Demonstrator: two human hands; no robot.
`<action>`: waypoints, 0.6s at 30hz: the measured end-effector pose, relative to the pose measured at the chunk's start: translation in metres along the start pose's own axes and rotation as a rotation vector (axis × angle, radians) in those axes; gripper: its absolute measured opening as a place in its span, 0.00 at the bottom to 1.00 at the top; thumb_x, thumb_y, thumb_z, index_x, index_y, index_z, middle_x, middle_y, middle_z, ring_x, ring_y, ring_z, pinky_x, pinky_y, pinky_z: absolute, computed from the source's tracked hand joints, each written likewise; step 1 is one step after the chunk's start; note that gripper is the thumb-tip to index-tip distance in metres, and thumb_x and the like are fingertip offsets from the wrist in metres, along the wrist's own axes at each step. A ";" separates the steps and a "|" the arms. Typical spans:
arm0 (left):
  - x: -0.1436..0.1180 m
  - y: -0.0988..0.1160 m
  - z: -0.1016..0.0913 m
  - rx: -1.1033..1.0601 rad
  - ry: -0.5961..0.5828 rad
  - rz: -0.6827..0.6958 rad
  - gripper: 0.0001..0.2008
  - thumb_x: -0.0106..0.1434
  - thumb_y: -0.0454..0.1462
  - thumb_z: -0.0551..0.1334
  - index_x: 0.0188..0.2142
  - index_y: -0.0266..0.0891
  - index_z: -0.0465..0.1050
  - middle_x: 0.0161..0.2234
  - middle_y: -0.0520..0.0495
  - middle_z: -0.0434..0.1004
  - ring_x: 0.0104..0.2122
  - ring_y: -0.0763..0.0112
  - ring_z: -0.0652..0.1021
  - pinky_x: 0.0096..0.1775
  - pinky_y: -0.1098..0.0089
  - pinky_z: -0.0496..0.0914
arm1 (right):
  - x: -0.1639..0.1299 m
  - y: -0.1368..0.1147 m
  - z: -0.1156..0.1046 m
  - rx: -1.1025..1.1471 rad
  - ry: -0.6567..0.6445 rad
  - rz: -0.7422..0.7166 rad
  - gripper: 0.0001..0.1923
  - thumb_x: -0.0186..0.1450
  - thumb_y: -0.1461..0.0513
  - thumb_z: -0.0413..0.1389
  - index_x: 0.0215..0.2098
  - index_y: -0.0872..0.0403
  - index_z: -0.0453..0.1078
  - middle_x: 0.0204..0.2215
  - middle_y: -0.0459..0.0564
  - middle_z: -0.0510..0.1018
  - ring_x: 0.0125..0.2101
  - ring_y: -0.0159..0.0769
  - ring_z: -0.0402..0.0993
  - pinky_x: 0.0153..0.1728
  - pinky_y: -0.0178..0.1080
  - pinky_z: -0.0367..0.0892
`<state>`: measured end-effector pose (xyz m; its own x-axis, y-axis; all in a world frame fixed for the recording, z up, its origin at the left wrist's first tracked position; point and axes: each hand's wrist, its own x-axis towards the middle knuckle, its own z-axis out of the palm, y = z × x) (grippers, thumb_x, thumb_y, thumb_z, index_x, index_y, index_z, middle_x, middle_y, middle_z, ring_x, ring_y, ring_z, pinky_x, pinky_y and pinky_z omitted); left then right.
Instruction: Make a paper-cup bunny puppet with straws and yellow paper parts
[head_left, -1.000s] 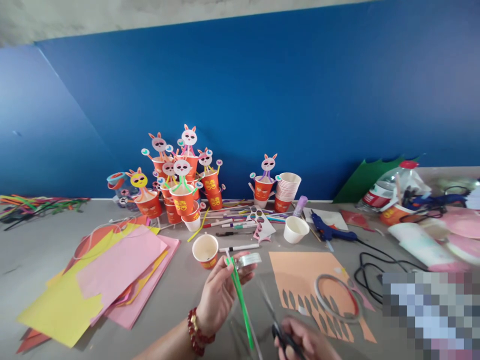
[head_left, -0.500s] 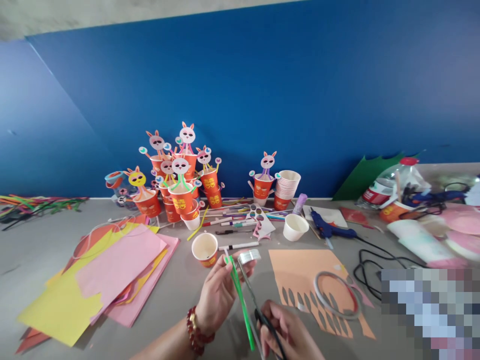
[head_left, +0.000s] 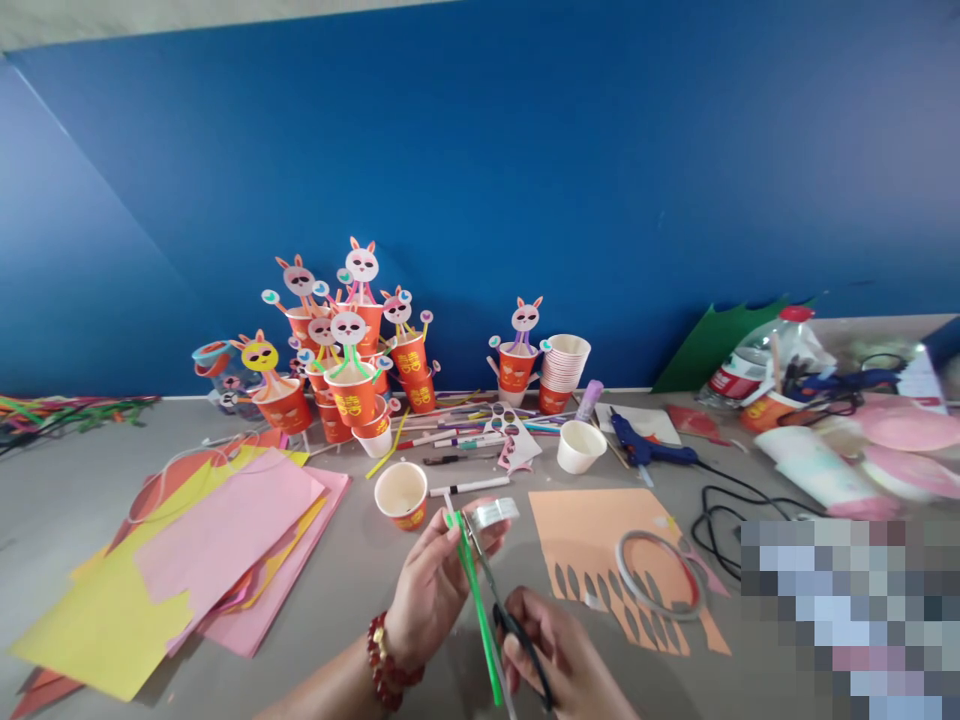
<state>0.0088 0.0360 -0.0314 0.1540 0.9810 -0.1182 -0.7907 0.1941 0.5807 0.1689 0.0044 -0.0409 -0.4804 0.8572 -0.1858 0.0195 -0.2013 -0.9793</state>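
Note:
Near the front middle, my left hand (head_left: pixel 431 590) pinches green pipe cleaners (head_left: pixel 480 615) by their upper end. A small roll of clear tape (head_left: pixel 495 513) sits against the fingers of that same hand. My right hand (head_left: pixel 551 645) is closed round the black handles of a pair of scissors (head_left: pixel 487 580). The scissor blades point up and away, close beside the top of the green pipe cleaners; whether they touch is hard to tell. A pale thin strip (head_left: pixel 504 690) runs down next to the green ones, its kind unclear.
Behind my left hand stands a paper cup (head_left: pixel 401 495); a white cup (head_left: pixel 581 447) is further right. Decorated rabbit cups (head_left: pixel 352 395) are stacked at the back. Coloured paper (head_left: pixel 225 550) lies left, orange cut paper (head_left: pixel 585 530) right, with a blue glue gun (head_left: pixel 645 445) and its cord.
My right hand with the scissors has moved up slightly, and the blades are now nearer the upper end of the pipe cleaners. The view has turned slightly to the right.

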 end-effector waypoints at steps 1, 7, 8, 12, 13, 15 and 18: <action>0.000 -0.001 0.000 0.000 -0.010 -0.002 0.06 0.63 0.36 0.64 0.40 0.39 0.74 0.49 0.44 0.80 0.52 0.53 0.78 0.61 0.53 0.63 | 0.002 0.000 0.001 0.001 -0.002 -0.010 0.31 0.57 0.34 0.54 0.28 0.52 0.57 0.20 0.41 0.64 0.22 0.30 0.63 0.26 0.33 0.59; -0.002 -0.001 0.000 0.009 -0.036 -0.009 0.07 0.64 0.36 0.63 0.42 0.39 0.75 0.49 0.42 0.81 0.51 0.55 0.79 0.60 0.55 0.63 | 0.010 -0.004 0.005 0.032 0.002 -0.075 0.31 0.59 0.35 0.53 0.26 0.53 0.59 0.19 0.41 0.63 0.21 0.28 0.59 0.24 0.32 0.56; -0.003 -0.001 0.001 0.013 -0.039 -0.015 0.08 0.64 0.36 0.62 0.42 0.39 0.75 0.49 0.42 0.80 0.50 0.56 0.79 0.60 0.55 0.63 | 0.011 -0.005 0.005 0.031 0.008 -0.073 0.31 0.59 0.35 0.53 0.26 0.53 0.59 0.19 0.41 0.63 0.21 0.28 0.59 0.24 0.32 0.56; -0.002 0.000 0.003 0.024 -0.048 -0.020 0.07 0.63 0.36 0.63 0.41 0.39 0.75 0.50 0.43 0.80 0.50 0.56 0.79 0.59 0.56 0.63 | 0.011 -0.008 0.003 0.029 -0.002 -0.066 0.31 0.59 0.35 0.53 0.27 0.53 0.60 0.19 0.41 0.64 0.20 0.28 0.59 0.23 0.32 0.55; -0.002 0.000 0.003 0.026 -0.047 -0.017 0.07 0.63 0.36 0.63 0.41 0.39 0.75 0.49 0.43 0.80 0.49 0.56 0.79 0.59 0.57 0.64 | 0.011 -0.009 0.003 0.033 -0.005 -0.064 0.30 0.59 0.35 0.54 0.27 0.53 0.60 0.19 0.41 0.64 0.20 0.28 0.59 0.23 0.32 0.55; -0.001 -0.001 0.003 0.030 -0.046 -0.015 0.06 0.63 0.36 0.63 0.40 0.39 0.75 0.49 0.43 0.80 0.49 0.56 0.79 0.59 0.56 0.63 | 0.011 -0.008 0.003 0.040 -0.006 -0.063 0.30 0.59 0.36 0.54 0.27 0.53 0.60 0.20 0.41 0.64 0.20 0.28 0.59 0.23 0.32 0.57; -0.001 -0.002 0.003 0.025 -0.056 -0.008 0.04 0.63 0.36 0.63 0.38 0.40 0.75 0.50 0.44 0.79 0.50 0.56 0.79 0.59 0.55 0.62 | 0.011 -0.006 0.004 0.046 -0.001 -0.078 0.29 0.60 0.37 0.54 0.27 0.53 0.60 0.20 0.40 0.63 0.21 0.28 0.59 0.24 0.31 0.58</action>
<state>0.0116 0.0348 -0.0303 0.1941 0.9779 -0.0782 -0.7741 0.2016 0.6001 0.1602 0.0135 -0.0365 -0.4796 0.8707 -0.1085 -0.0582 -0.1550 -0.9862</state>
